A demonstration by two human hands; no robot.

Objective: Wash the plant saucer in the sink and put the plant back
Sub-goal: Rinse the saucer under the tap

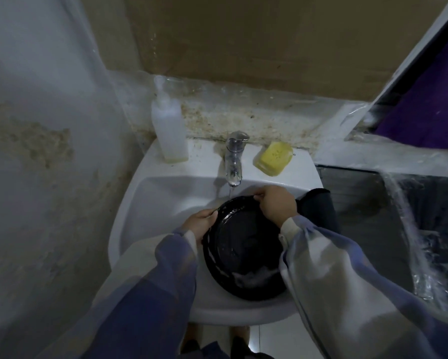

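Note:
The black round plant saucer [243,247] is tilted in the white sink [150,200], its far rim under the chrome tap [233,158]. A thin stream of water runs from the tap onto the saucer's top edge. Some water pools at the saucer's lower side. My left hand [201,225] grips the saucer's left rim. My right hand [276,204] holds the upper right rim, fingers curled over the edge. No plant is in view.
A translucent pump bottle [169,125] stands on the sink's back left ledge. A yellow soap bar [274,158] lies right of the tap. A stained wall is on the left, a dark counter with plastic sheeting [409,229] on the right.

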